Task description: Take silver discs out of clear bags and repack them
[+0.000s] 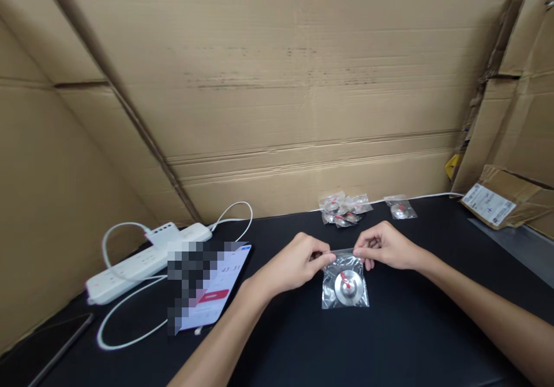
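Note:
Between my hands, at the lower middle of the head view, is a clear plastic bag (329, 297) with a round silver metal disc (354, 297) inside. A red mark (345, 280) shows on the disc's raised centre. My left hand (303, 263) pinches the bag's top left corner between thumb and fingers. At the top right corner my right hand (383, 245) pinches the same edge. The top edge is stretched straight between them. Whether the bag's mouth is sealed I cannot tell.
Behind lie several bagged metal discs (341, 209) in a pile, with another bagged disc (400, 209) to their right. On the left are a white power strip (123, 271), a lit tablet (212, 300) and cables. A labelled cardboard box (493, 202) stands right; cardboard walls (303, 98) enclose the black table.

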`<control>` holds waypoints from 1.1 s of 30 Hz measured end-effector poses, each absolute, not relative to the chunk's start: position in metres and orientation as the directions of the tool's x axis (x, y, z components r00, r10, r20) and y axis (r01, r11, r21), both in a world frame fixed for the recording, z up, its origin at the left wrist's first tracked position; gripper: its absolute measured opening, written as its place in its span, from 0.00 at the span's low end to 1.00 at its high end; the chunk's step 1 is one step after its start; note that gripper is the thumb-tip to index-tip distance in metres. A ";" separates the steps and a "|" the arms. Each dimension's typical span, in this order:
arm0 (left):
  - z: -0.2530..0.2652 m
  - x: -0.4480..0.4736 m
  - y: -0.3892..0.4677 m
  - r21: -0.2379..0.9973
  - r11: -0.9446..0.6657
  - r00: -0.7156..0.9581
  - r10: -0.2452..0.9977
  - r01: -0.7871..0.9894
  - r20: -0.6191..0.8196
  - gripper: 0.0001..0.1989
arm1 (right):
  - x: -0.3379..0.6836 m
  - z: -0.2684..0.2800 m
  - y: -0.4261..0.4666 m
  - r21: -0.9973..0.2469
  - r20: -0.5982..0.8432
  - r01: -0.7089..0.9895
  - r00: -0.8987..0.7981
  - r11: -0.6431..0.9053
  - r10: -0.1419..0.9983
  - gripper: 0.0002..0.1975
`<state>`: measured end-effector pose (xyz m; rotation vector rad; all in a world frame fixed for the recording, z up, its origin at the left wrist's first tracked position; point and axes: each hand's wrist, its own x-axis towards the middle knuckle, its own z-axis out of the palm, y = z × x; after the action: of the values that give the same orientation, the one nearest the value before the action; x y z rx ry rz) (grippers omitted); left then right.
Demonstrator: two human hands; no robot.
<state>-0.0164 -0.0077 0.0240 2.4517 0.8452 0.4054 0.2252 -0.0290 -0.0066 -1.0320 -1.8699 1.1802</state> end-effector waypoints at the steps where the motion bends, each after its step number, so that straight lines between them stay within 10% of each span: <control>1: 0.023 -0.016 -0.008 0.549 -0.678 0.760 0.640 0.488 0.115 0.19 | 0.226 -0.008 -0.028 -0.927 0.135 0.260 -0.441 0.270 0.887 0.13; 33: -0.006 0.008 -0.007 0.986 -0.155 0.430 0.896 0.056 0.116 0.18 | 0.223 -0.024 -0.026 -0.990 0.084 0.076 -0.346 0.117 0.934 0.16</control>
<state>0.0083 -0.0069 -0.0062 1.5511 0.8678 0.9279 0.2226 -0.0260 -0.0238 -1.0151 -1.5827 1.3338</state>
